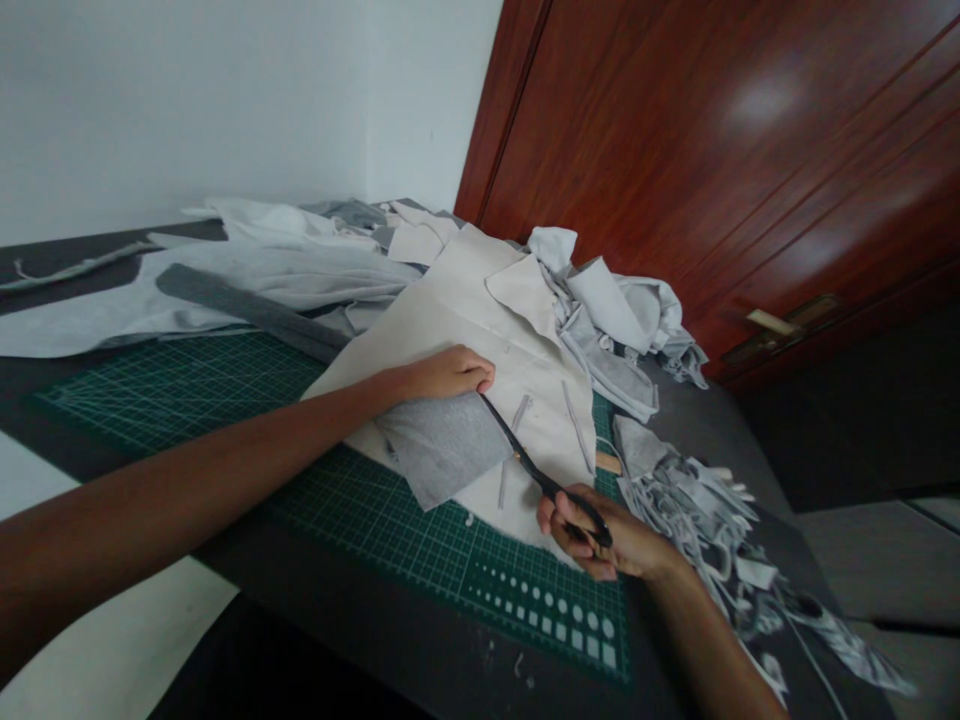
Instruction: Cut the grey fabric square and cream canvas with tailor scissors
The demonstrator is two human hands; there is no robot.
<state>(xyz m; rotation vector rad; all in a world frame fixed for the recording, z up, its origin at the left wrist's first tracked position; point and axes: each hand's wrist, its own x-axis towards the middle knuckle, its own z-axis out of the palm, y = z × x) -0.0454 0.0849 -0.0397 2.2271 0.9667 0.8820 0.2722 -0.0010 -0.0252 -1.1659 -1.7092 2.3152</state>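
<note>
My left hand (454, 372) is closed on the top edge of a piece of grey fabric (450, 447), which hangs down from it over the cream cloth. In my right hand (592, 535) is a pair of black-handled scissors (538, 475), my fingers through the handles. Its blades point up and left along the right edge of the grey fabric, with the tip close to my left fingers. Beneath both lies a large cream cloth (450, 300) on a green cutting mat (390, 530). Thin grey fabric strips (576, 420) rest on the cream cloth.
Pale garments (285, 270) and a dark grey strip (240, 305) lie at the back left. Crumpled grey fabric (622, 310) is heaped at the back right. Tangled scraps (697, 510) cover the table's right side. A wooden door (675, 130) stands behind.
</note>
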